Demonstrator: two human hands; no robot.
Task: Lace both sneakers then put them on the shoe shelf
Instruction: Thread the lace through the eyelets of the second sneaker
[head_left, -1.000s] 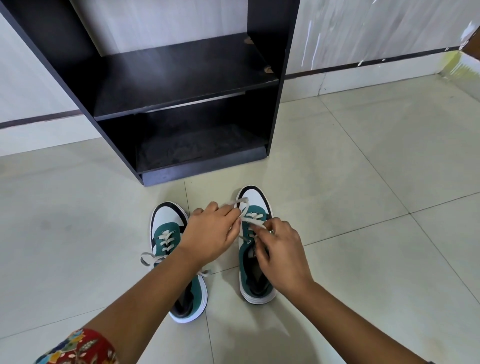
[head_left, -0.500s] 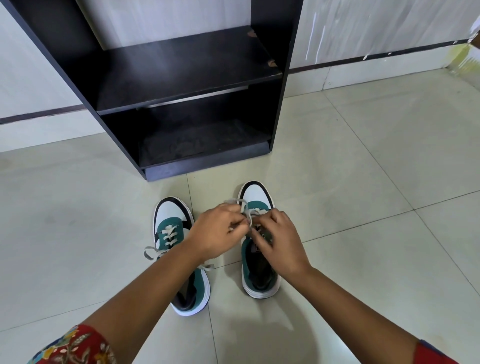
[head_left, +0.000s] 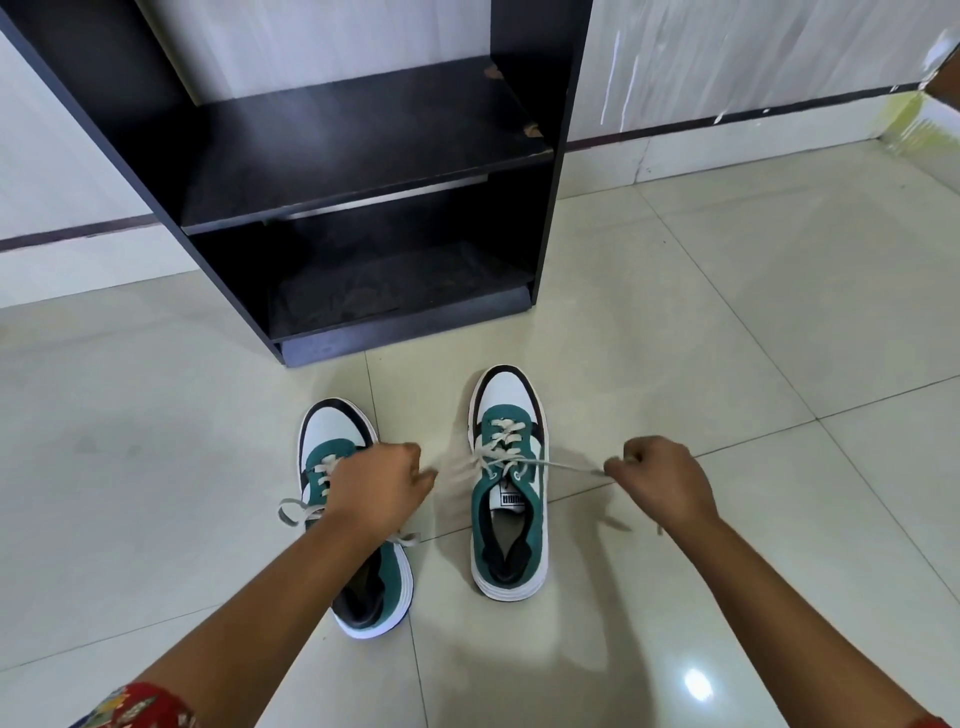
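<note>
Two green, white and black sneakers stand side by side on the tiled floor, toes toward the shelf. The right sneaker (head_left: 510, 483) has a cream lace (head_left: 563, 464) stretched taut out to both sides. My right hand (head_left: 662, 480) is closed on the lace's right end, well to the right of the shoe. My left hand (head_left: 376, 486) pinches the blurred left end, hovering over the left sneaker (head_left: 337, 457) and hiding part of it. That sneaker's lace ends (head_left: 293, 512) lie loose on the floor.
A black open shoe shelf (head_left: 363, 150) stands against the wall just beyond the sneakers, with a middle board and a low bottom compartment (head_left: 395, 291). Pale floor tiles (head_left: 753, 338) spread to the right and left.
Both hands were together over the right sneaker's tongue; they have pulled apart sideways, drawing the lace ends out tight. The view has shifted slightly closer.
</note>
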